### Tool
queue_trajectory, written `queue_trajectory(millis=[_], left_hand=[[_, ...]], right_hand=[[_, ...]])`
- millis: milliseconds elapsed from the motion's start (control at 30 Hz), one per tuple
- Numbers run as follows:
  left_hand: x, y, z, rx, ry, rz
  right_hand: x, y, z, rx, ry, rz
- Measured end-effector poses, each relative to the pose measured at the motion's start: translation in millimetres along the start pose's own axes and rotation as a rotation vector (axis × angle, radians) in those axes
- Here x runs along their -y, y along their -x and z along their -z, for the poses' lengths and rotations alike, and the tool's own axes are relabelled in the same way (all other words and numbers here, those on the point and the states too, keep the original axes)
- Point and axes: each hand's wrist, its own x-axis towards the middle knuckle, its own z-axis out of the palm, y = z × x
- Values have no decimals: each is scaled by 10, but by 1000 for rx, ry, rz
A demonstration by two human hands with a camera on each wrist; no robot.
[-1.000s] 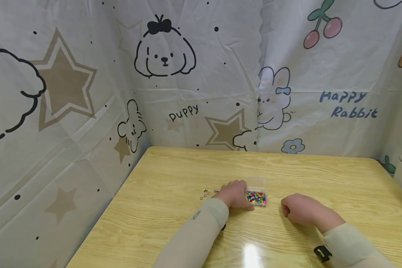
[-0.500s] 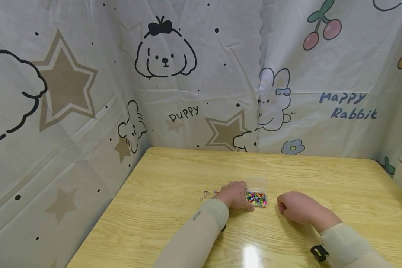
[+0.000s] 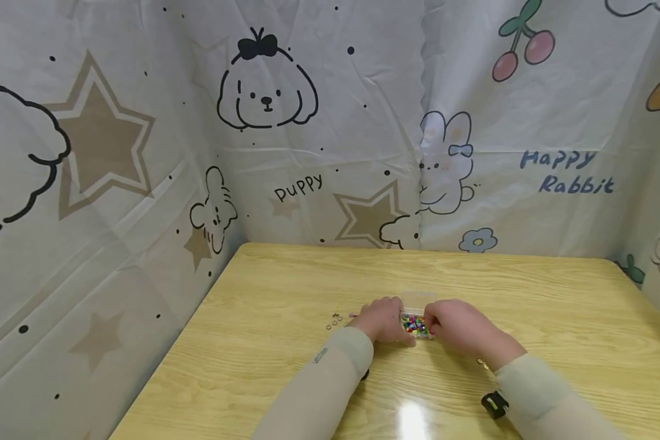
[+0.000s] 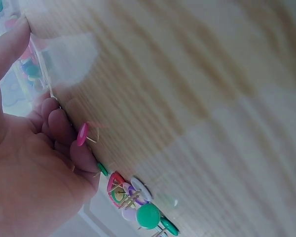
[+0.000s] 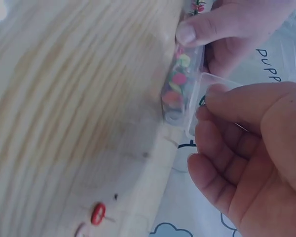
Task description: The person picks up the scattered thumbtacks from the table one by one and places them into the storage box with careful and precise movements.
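A small clear plastic box (image 5: 168,106) of multicoloured thumbtacks (image 3: 414,325) sits on the wooden table with its lid (image 3: 418,298) raised. My left hand (image 3: 384,319) holds the box at its left side, its thumb at the near edge. Over the box's right part is my right hand (image 3: 462,327). Its thumb and fingertips come together around a small dark green piece (image 5: 203,100), apparently a thumbtack, mostly hidden by the fingers. Close to my left hand lie loose tacks, among them a pink tack (image 4: 82,134) and a green tack (image 4: 148,216).
A few loose tacks (image 3: 334,321) lie left of my left hand. Below my right wrist are more tacks (image 3: 482,363), one being a red tack (image 5: 98,214). A printed curtain (image 3: 308,146) stands behind the table (image 3: 286,275).
My right hand has moved left from the table beside the box to the box itself, uncovering tacks on the right. My left hand keeps its place at the box.
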Motion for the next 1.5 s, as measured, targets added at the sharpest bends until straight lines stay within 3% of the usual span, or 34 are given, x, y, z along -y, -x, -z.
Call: queue_trajectory(millis=[267,533,733,1067,1500], left_hand=[[5,30,13,-1,-6,-7],[13,31,20,-1,3,2],[22,13,10,1,7,7],[24,4,-5,2,-1,1],[23,17,-1,-3,-23,-1]], right_hand=[[27,-51,-60,-8,6,-8],[-22,70,38,5,32,-35],[-130,215,106,78,60,-64],[-279,463,187,229,72,-180],[-405,526,136,206,102,-152]])
